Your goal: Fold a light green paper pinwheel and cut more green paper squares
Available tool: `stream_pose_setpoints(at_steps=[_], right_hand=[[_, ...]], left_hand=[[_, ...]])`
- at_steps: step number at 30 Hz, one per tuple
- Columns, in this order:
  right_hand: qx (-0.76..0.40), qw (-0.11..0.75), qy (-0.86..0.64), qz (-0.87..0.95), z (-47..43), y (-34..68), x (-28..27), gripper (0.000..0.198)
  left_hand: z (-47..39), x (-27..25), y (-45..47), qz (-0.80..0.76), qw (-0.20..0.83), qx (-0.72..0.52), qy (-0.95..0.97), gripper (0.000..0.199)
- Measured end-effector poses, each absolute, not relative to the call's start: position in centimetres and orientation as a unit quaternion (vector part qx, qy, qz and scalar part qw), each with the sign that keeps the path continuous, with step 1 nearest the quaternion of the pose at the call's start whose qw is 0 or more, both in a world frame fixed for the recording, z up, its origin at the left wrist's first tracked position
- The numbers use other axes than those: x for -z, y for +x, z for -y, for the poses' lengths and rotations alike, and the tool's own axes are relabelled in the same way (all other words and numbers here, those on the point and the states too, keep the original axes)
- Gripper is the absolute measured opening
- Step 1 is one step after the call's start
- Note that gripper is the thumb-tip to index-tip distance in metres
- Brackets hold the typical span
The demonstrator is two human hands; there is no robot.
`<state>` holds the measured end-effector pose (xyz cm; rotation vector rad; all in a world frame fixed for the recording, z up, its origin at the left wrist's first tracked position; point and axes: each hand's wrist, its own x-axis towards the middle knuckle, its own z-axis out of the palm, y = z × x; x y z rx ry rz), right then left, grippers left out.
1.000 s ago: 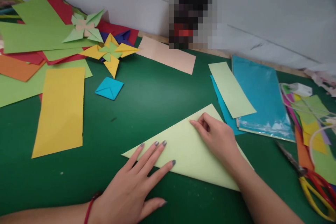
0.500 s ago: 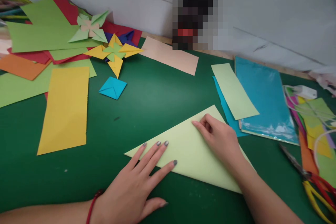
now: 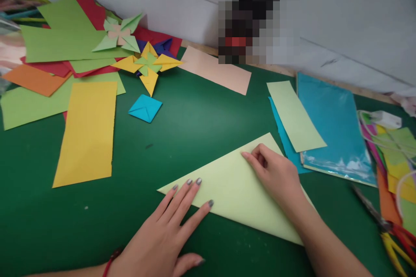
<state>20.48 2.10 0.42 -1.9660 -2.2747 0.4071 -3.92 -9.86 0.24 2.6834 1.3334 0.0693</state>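
A pale green sheet of paper (image 3: 227, 186), folded into a triangle, lies on the green tabletop in front of me. My left hand (image 3: 172, 220) rests flat near its left corner, fingers spread and fingertips on the paper, thumb on the table. On the upper right part of the triangle, my right hand (image 3: 274, 171) is curled with its fingers tucked in. Its thumb side presses against the paper, and nothing shows inside the fingers. The right forearm covers part of the triangle's right edge.
Left are a yellow sheet (image 3: 87, 134), a folded blue square (image 3: 145, 108), a yellow paper star (image 3: 149, 66) and piled coloured paper (image 3: 61, 43). Right are a pale green strip (image 3: 294, 114), a blue paper pack (image 3: 334, 130), scissors (image 3: 385, 225) and a white charger (image 3: 386, 119).
My left hand has slid a little leftward along the paper, toward its left corner. The right hand keeps its place on the triangle. The whole view has shifted slightly.
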Motion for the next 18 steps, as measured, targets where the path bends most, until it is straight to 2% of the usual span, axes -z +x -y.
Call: stream_pose_setpoints(at_steps=[7,18], right_hand=[[-0.132,0.046,-0.646,0.751,-2.16,20.55,-0.43,0.036],[-0.13,0.043,-0.65,0.748,-2.19,20.54,-0.33,0.037]], left_hand=[[10.8,-0.15,-4.89,-0.461,0.031,-0.012,0.887,0.071],[10.93,-0.32,-4.77,-0.468,0.048,-0.011,0.882,0.071]])
